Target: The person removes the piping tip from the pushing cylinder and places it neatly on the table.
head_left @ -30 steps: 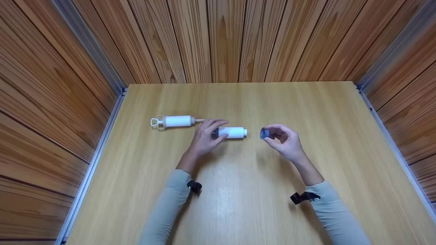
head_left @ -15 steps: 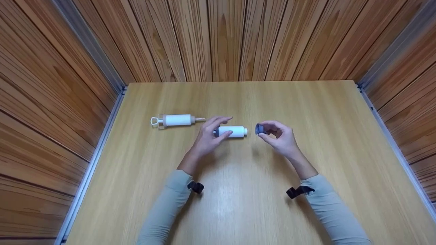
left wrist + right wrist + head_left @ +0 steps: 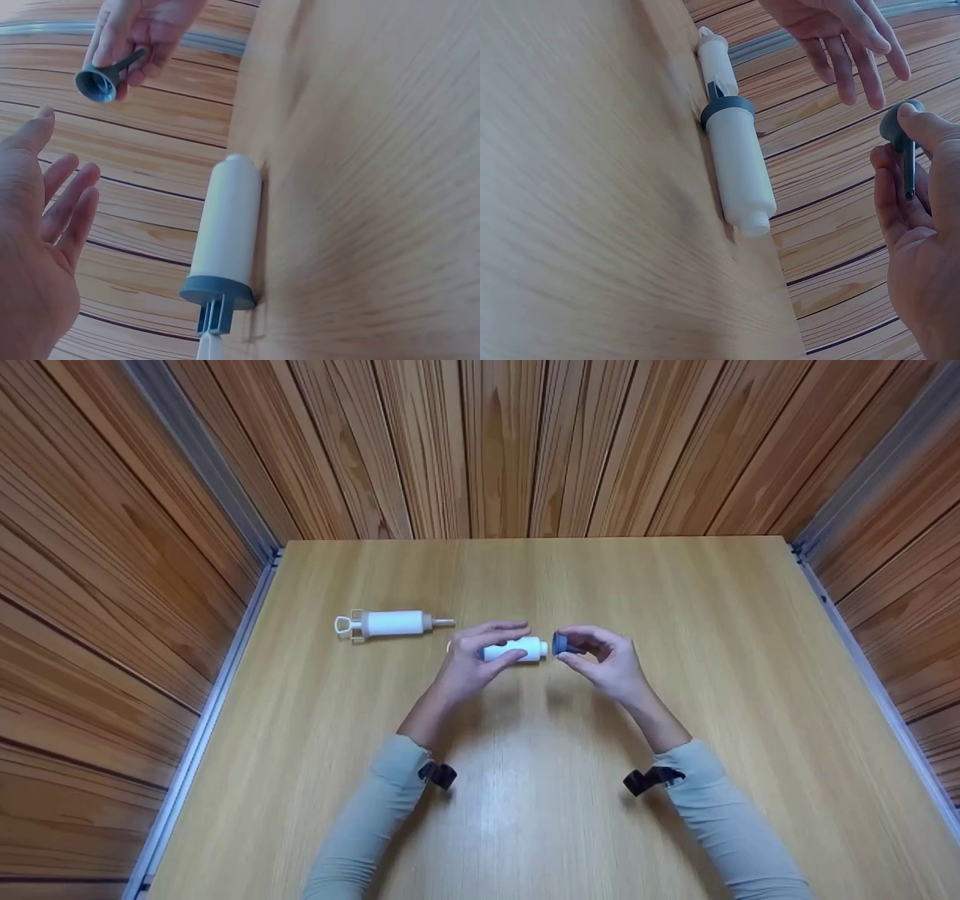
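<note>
My right hand pinches a small blue-grey nozzle cap with a thin spout between thumb and fingers, held above the table. The cap's hollow mouth faces the short neck of a white syringe barrel, with a small gap between them. That barrel lies on its side and carries a blue-grey collar at its plunger end. My left hand hovers over the collar end, fingers loosely spread and gripping nothing; both wrist views show it apart from the barrel. In the head view this hand hides the collar and most of the plunger.
A second white syringe, with a loop handle and a thin tip pointing right, lies behind and to the left of my left hand. The wooden table is bounded by wood-plank walls and metal rails.
My right hand has moved left with the nozzle cap, closer to the barrel's neck. My left hand has shifted slightly right over the barrel, which stays lying on the table.
</note>
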Motion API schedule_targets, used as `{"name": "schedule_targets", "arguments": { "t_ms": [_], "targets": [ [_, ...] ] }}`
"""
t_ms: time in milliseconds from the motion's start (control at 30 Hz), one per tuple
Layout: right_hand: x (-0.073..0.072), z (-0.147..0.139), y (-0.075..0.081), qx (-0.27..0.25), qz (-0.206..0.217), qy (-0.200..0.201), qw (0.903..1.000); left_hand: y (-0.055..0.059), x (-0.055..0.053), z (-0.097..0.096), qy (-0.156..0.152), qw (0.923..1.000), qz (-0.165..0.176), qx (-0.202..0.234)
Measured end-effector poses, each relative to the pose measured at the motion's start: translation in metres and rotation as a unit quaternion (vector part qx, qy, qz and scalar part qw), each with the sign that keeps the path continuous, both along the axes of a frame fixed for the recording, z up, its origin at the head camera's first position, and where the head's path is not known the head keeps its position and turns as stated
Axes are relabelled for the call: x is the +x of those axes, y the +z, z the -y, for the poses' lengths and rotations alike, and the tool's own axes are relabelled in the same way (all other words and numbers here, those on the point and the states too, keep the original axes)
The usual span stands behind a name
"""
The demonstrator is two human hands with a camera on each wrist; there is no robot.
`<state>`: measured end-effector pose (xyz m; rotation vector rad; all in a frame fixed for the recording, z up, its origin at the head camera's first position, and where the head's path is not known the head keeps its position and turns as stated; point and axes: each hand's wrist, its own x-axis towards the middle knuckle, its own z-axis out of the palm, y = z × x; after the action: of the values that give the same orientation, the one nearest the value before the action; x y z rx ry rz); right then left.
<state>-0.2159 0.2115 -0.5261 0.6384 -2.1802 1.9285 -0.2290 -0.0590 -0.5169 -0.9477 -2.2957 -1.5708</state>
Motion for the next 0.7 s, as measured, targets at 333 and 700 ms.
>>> {"name": "schedule_targets", "arguments": {
  "t_ms": [333,700],
  "targets": [
    [0.001,0.009,0.002,0.008,0.006,0.007,0.9999,0.003,0.003,-0.008,0.008,0.9999,0.000,-0.012],
    [0.002,0.018,0.004,0.006,0.000,0.023,0.9997,0.005,0.008,-0.013,-0.006,0.9987,0.051,0.000]
  ]
}}
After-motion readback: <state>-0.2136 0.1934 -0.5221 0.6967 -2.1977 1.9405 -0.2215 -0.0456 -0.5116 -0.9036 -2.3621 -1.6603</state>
